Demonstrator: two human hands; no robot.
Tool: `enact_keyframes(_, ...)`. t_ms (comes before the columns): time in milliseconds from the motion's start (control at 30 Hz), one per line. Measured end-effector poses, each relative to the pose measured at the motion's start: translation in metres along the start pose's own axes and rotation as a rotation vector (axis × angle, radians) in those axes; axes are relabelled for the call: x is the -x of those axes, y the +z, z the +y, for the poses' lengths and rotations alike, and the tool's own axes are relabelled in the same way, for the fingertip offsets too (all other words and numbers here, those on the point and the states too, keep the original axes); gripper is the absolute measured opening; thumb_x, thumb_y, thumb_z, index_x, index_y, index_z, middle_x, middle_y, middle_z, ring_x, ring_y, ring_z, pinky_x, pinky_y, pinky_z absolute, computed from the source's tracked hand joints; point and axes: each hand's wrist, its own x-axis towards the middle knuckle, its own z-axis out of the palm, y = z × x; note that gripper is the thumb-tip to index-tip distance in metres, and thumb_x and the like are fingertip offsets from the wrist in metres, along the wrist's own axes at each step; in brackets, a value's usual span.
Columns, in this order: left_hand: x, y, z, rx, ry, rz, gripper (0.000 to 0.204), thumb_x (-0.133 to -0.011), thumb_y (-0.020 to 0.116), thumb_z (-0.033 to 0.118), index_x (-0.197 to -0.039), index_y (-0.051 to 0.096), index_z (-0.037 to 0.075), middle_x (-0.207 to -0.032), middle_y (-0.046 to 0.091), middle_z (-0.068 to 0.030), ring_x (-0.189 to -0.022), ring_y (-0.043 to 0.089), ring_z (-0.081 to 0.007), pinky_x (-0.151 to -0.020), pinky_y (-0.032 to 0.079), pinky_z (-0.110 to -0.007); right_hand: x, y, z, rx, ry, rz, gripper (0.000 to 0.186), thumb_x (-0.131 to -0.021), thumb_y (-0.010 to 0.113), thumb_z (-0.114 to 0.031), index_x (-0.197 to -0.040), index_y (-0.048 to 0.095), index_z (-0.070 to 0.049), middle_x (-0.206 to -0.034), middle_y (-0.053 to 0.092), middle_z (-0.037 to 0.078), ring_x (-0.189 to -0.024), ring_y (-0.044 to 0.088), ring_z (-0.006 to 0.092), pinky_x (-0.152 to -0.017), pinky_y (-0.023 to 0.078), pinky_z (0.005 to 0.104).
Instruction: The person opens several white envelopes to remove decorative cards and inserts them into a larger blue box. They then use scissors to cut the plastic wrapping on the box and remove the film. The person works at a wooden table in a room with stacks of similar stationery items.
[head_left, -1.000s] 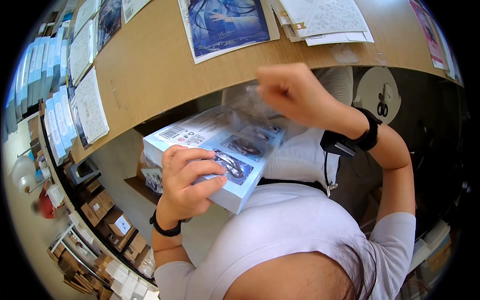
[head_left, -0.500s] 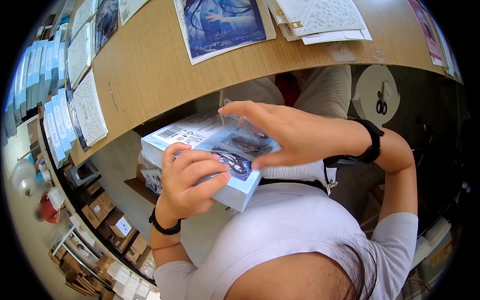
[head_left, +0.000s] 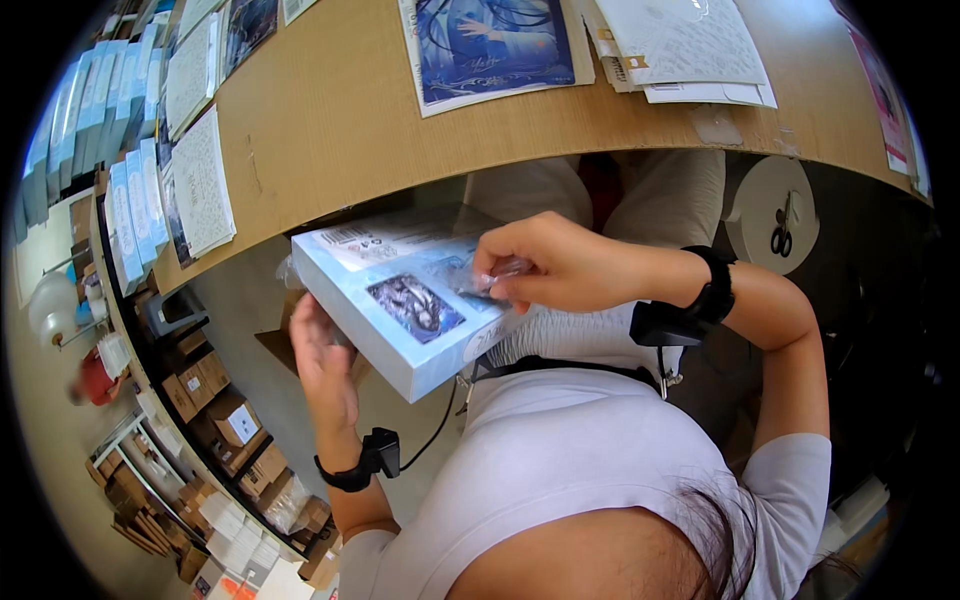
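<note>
A flat light-blue box [head_left: 345, 290] with a dark picture panel and a barcode on its face is tilted above my lap, below the table edge. My left hand [head_left: 325, 365] is against its left side, fingers pointing up along the edge and blurred by motion; the box hides part of the grip. My right hand [head_left: 530, 265] is closed in a pinch over the box's right part. Crumpled clear plastic wrap [head_left: 510, 268] is bunched between its fingers. More clear film sticks out at the box's far left corner.
The wooden table [head_left: 330, 140] curves ahead, bearing a blue illustrated print [head_left: 490, 50], white papers [head_left: 690, 45] and stacked light-blue boxes [head_left: 125, 225] at left. Black scissors [head_left: 782, 235] lie on a white round stool [head_left: 745, 225] at right. Cartons [head_left: 235, 420] fill shelves at left, with another person beyond.
My left hand has moved from the top of the box to its left side. My right hand has closed on the plastic wrap, and more of the box's face shows.
</note>
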Motion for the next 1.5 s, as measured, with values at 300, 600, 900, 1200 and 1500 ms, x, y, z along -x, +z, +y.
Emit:
enact_keyframes(300,-0.014,-0.002,0.006,0.346,-0.258,-0.019,0.072,-0.071,0.061,0.008,-0.134,0.028,-0.005,-0.126,0.045,-0.0175,-0.118,0.046,-0.0268,-0.103,0.034,-0.037,-0.015,0.032,-0.001,0.212,-0.274,-0.144,0.007,-0.075,0.060,0.002,-0.081,0.057,0.002,-0.073,0.060,0.016,-0.067,0.060,0.0307,-0.061,0.045,0.0362)
enact_keyframes(600,-0.005,-0.024,0.017,0.145,-0.209,-0.068,0.085,-0.057,0.063,-0.003,-0.134,0.027,-0.004,-0.126,0.045,-0.0169,-0.119,0.047,-0.0266,-0.103,0.035,-0.037,0.019,-0.007,-0.033,0.202,-0.186,0.145,0.006,-0.078,0.057,0.008,-0.082,0.055,0.003,-0.077,0.056,0.011,-0.063,0.061,0.0172,-0.055,0.048,0.0265)
enact_keyframes(900,0.012,-0.016,0.047,-0.197,-0.040,-0.200,0.080,-0.060,0.063,0.003,-0.133,0.032,-0.001,-0.126,0.044,-0.0117,-0.118,0.046,-0.0200,-0.100,0.035,-0.033,0.068,-0.041,-0.076,0.305,-0.363,0.420,0.005,-0.086,0.053,0.005,-0.090,0.055,0.002,-0.079,0.055,0.003,-0.065,0.055,0.0077,-0.060,0.045,0.0194)
enact_keyframes(1200,-0.050,0.057,0.094,-0.507,0.341,-0.762,0.059,-0.059,0.054,0.001,-0.118,0.050,0.002,-0.089,0.057,-0.0087,-0.075,0.054,-0.0168,-0.071,0.042,-0.023,0.183,-0.056,-0.081,0.515,-0.377,1.005,0.015,-0.084,0.048,0.009,-0.094,0.057,0.003,-0.078,0.057,0.005,-0.068,0.054,0.0093,-0.064,0.043,0.0212)
enact_keyframes(1500,-0.079,0.094,0.096,-0.439,0.256,-0.844,0.055,-0.059,0.045,-0.001,-0.113,0.051,0.002,-0.093,0.055,-0.0039,-0.089,0.050,-0.0114,-0.083,0.036,-0.021,0.232,-0.082,-0.019,0.378,-0.174,1.136,0.003,-0.088,0.057,-0.004,-0.087,0.057,-0.001,-0.075,0.056,0.000,-0.068,0.054,0.0048,-0.062,0.042,0.0181)
